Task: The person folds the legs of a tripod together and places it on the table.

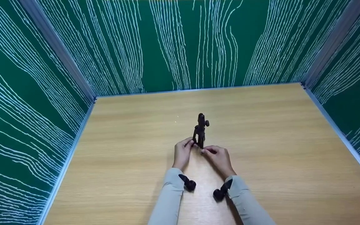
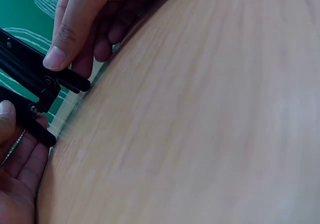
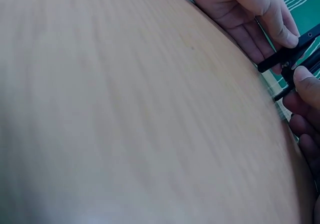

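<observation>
A black mini tripod (image 1: 200, 131) with side knobs rises between the two hands at the middle of the table. My left hand (image 1: 182, 153) pinches one of its legs near the lower end, on the left. On the right, my right hand (image 1: 220, 158) pinches another leg between thumb and fingers. In the left wrist view, two dark leg ends (image 2: 44, 134) show, joined by a hinged bracket; the right thumb presses on the upper one. The right wrist view catches the leg (image 3: 275, 61) under the left thumb. Whether the feet touch the table cannot be told.
A wood-grain tabletop (image 1: 130, 131) spreads around the hands. Green panels with white wavy lines (image 1: 164, 47) stand behind and at both sides, framed by grey posts (image 1: 64, 50). A black camera (image 1: 190, 185) is strapped at the left wrist, another camera (image 1: 219, 195) at the right.
</observation>
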The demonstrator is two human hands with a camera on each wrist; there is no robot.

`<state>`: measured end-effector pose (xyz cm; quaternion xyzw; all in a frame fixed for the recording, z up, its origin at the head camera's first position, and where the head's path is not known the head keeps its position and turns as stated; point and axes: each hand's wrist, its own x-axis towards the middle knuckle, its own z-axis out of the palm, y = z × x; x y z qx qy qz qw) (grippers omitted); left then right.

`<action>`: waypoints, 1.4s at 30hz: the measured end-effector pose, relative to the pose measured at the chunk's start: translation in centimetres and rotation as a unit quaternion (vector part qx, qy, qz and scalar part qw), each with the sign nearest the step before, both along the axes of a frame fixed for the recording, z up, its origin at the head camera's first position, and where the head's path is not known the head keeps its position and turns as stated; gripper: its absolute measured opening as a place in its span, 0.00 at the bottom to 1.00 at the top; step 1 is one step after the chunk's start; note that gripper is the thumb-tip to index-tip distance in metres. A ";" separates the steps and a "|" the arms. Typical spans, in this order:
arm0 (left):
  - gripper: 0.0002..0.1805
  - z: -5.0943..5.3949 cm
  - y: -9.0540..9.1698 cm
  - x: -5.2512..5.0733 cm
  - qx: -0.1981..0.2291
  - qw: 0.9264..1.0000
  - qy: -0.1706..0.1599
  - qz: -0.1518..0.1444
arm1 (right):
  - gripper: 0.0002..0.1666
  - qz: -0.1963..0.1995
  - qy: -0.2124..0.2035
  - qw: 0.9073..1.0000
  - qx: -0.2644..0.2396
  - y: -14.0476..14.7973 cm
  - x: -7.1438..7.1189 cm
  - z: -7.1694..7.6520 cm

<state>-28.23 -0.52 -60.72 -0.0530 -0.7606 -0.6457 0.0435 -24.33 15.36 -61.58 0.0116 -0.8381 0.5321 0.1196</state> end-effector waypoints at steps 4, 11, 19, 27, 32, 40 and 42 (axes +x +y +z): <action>0.11 0.0 -0.2 -0.1 -0.029 1.000 0.009 -0.001 | 0.07 -0.003 0.027 0.999 0.022 -0.2 0.0 -0.1; 0.11 0.0 -0.4 -0.4 -0.040 0.999 0.021 -0.011 | 0.07 0.006 0.050 0.998 0.033 -0.5 0.0 -0.3; 0.11 -0.2 -0.7 -0.5 -0.050 0.998 0.021 -0.015 | 0.07 0.009 0.052 0.998 0.024 -0.6 0.0 -0.5; 0.14 -0.3 -0.6 0.0 -0.027 0.999 0.016 -0.023 | 0.10 0.007 0.016 0.999 -0.045 -0.2 -0.1 -0.2; 0.16 0.4 -0.2 0.9 0.021 1.000 0.019 -0.015 | 0.11 -0.020 -0.002 0.998 -0.053 0.0 -0.4 0.2; 0.14 3.2 0.0 3.5 0.039 0.999 0.019 0.026 | 0.12 -0.070 -0.013 0.996 -0.049 0.2 -0.8 0.2; 0.13 3.2 0.2 3.9 0.052 0.998 0.013 0.032 | 0.12 -0.075 -0.017 0.996 -0.050 0.2 -0.9 0.2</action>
